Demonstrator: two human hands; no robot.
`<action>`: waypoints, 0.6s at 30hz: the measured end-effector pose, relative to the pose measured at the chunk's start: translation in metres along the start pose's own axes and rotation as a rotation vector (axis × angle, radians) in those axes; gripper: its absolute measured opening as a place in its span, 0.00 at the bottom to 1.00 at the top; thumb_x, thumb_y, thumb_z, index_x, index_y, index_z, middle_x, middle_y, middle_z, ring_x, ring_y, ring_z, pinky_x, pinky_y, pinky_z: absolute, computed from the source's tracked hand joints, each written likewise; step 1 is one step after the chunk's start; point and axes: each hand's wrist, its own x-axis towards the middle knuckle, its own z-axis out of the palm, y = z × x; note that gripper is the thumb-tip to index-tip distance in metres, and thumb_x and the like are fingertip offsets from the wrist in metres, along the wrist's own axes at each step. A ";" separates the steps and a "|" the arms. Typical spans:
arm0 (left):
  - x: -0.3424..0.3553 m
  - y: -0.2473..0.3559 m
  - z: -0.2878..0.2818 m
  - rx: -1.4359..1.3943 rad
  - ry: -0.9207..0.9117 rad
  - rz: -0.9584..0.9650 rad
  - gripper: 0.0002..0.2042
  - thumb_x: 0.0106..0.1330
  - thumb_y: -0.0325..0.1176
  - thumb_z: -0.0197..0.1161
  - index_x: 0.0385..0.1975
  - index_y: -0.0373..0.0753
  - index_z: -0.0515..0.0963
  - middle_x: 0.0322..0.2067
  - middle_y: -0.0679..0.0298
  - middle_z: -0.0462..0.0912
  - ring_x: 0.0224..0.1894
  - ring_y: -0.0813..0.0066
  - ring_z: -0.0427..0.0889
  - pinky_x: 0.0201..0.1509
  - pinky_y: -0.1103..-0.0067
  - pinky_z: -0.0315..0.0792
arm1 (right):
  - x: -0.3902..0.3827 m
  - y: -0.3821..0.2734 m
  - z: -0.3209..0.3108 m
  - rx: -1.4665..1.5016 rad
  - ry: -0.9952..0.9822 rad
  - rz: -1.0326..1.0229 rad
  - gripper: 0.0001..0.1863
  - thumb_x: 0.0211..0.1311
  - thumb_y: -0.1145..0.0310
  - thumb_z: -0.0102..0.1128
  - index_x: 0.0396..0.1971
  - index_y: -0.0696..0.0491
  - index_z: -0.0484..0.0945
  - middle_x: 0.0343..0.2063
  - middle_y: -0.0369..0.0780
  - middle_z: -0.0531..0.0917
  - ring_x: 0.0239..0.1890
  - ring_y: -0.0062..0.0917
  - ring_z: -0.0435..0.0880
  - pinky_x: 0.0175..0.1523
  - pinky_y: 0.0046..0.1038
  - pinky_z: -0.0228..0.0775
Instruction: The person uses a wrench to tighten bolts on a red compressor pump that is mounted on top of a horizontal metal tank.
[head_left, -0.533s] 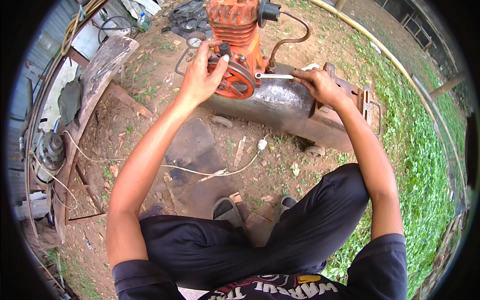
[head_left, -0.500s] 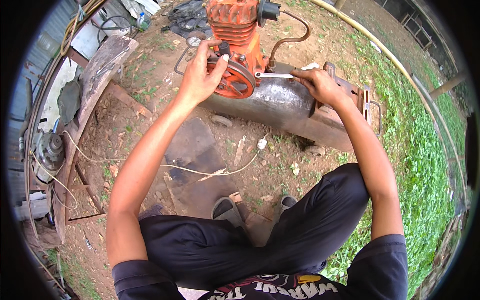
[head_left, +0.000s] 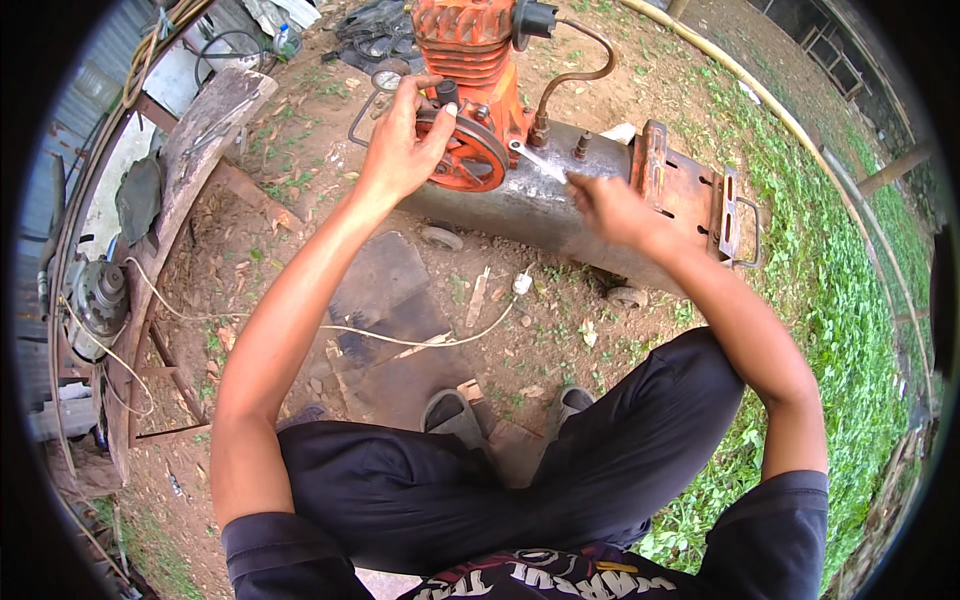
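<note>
Wrench right of the pulley: right hand grasps it, left hand clasps the pulley's rim. Tank below pulley, soil around.

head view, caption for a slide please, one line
Left hand at the round orange metal wheel, right hand gripping a silver metal wrench over the grey cylindrical metal tank.
</note>
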 end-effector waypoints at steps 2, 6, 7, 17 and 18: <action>-0.004 -0.005 -0.004 0.008 0.014 -0.025 0.18 0.73 0.32 0.59 0.57 0.32 0.65 0.34 0.56 0.84 0.32 0.71 0.88 0.32 0.75 0.79 | -0.009 -0.051 0.029 0.154 -0.086 0.040 0.27 0.65 0.74 0.47 0.62 0.72 0.63 0.29 0.63 0.82 0.34 0.56 0.85 0.43 0.48 0.80; -0.002 -0.009 -0.002 -0.054 -0.007 -0.019 0.18 0.73 0.33 0.59 0.58 0.33 0.65 0.36 0.56 0.84 0.32 0.71 0.88 0.32 0.76 0.79 | 0.003 -0.089 0.046 0.266 -0.017 0.172 0.26 0.67 0.70 0.48 0.60 0.73 0.65 0.36 0.62 0.83 0.37 0.50 0.86 0.45 0.47 0.77; -0.002 -0.009 -0.003 -0.081 -0.020 -0.010 0.18 0.73 0.33 0.59 0.58 0.33 0.65 0.36 0.56 0.84 0.32 0.71 0.88 0.32 0.76 0.79 | 0.005 -0.081 0.033 0.270 -0.038 0.173 0.25 0.68 0.69 0.49 0.60 0.70 0.67 0.36 0.61 0.83 0.37 0.47 0.87 0.44 0.45 0.77; -0.004 -0.003 -0.005 -0.071 -0.033 -0.068 0.19 0.74 0.32 0.57 0.60 0.33 0.64 0.36 0.57 0.82 0.33 0.74 0.87 0.33 0.78 0.80 | 0.003 -0.012 -0.051 0.050 0.168 -0.119 0.13 0.68 0.64 0.59 0.48 0.51 0.85 0.38 0.49 0.87 0.43 0.42 0.87 0.50 0.39 0.77; -0.005 -0.002 -0.005 -0.062 -0.033 -0.069 0.19 0.75 0.31 0.56 0.60 0.33 0.64 0.35 0.60 0.81 0.33 0.76 0.85 0.33 0.78 0.80 | 0.007 -0.002 -0.049 0.020 0.169 -0.176 0.13 0.69 0.65 0.59 0.48 0.51 0.85 0.39 0.49 0.87 0.43 0.42 0.87 0.49 0.39 0.77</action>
